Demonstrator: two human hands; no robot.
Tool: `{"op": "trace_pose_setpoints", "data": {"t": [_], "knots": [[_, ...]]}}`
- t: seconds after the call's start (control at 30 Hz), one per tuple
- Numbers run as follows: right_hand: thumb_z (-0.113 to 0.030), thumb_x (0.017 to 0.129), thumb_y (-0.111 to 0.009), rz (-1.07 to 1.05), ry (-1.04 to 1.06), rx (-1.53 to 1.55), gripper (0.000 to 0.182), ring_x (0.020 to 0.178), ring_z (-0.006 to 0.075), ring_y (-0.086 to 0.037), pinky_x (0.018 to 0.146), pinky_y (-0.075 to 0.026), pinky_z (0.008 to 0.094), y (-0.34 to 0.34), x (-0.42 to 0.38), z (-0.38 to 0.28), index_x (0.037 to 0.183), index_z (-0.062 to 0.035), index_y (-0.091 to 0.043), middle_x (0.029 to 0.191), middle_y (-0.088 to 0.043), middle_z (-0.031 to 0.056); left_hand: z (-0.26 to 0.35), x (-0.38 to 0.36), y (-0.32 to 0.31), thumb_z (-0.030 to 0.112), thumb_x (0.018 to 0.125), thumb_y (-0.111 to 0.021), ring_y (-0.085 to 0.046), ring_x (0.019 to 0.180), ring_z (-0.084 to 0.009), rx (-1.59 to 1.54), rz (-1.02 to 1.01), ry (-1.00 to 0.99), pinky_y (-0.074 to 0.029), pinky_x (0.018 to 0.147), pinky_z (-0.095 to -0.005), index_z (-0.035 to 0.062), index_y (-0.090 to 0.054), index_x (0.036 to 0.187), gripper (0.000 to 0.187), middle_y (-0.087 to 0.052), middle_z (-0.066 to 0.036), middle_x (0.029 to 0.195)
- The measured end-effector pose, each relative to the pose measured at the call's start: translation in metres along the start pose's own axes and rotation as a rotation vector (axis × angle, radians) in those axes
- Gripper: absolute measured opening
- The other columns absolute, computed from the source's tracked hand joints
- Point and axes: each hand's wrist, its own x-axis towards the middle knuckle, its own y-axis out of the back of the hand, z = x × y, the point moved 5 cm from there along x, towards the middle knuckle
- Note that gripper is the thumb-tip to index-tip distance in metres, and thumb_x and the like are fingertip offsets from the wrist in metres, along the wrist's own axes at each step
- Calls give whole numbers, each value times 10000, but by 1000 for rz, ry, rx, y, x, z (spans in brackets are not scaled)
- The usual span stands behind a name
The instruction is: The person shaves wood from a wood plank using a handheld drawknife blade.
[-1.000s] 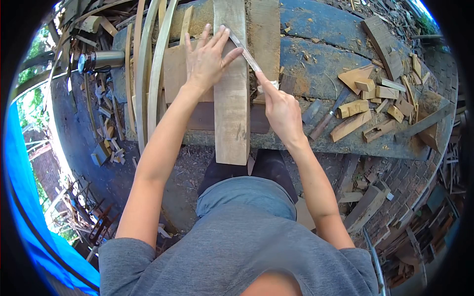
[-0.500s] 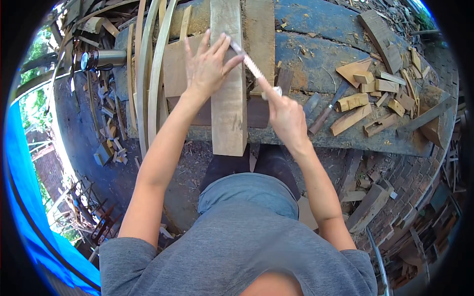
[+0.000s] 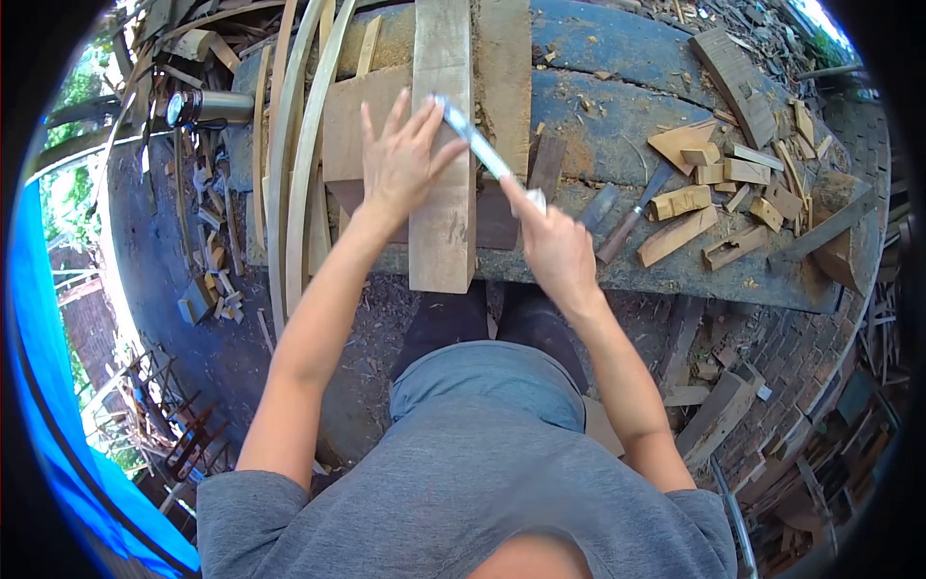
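Note:
A long wooden beam (image 3: 442, 232) lies lengthwise over the workbench, its near end jutting past the edge. My left hand (image 3: 400, 159) rests on it with spread fingers, thumb reaching across to the right, holding nothing. In my right hand (image 3: 558, 246) is a slim, shiny metal-bladed tool (image 3: 487, 152), gripped with the index finger stretched along it. The blade slants across the beam, and its far end sits at my left fingertips. A small white part shows beside the right fingers; the rest of the handle is hidden in the palm.
Long curved wooden strips (image 3: 307, 145) lie left of the beam, near a metal flask (image 3: 212, 108). To the right are a chisel (image 3: 632, 217), several wood offcuts (image 3: 680, 201) and a curved block (image 3: 738, 87). A saw blade (image 3: 820, 234) lies at the far right.
The metal tool's far end has shifted slightly left at my left fingertips, and its blade catches the light differently. Both hands keep their grip and place, with only a slight shift of the view.

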Motion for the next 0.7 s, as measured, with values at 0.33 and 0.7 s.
{"op": "trace_pose_setpoints", "data": {"t": [0.33,0.7], "knots": [[-115,947,-505,-31,78,41,530,641,399,-676,559,-555,497,-5,4,-3,1427,-340,-509,746,-642,201,-8,-20,-2,653,970,-411,-331,1464,-240,77,22,48,-58,1211,-582,156,-561,1414,683,-541,-4,1473],[-91,924,-560,-145,48,19,614,586,370,-666,529,-558,474,3,-41,-7,1462,-372,-465,738,-630,184,3,-63,8,701,950,-388,-341,1465,-230,-108,-7,-5,-37,1229,-545,137,-545,1427,756,-556,-28,1458]]}}
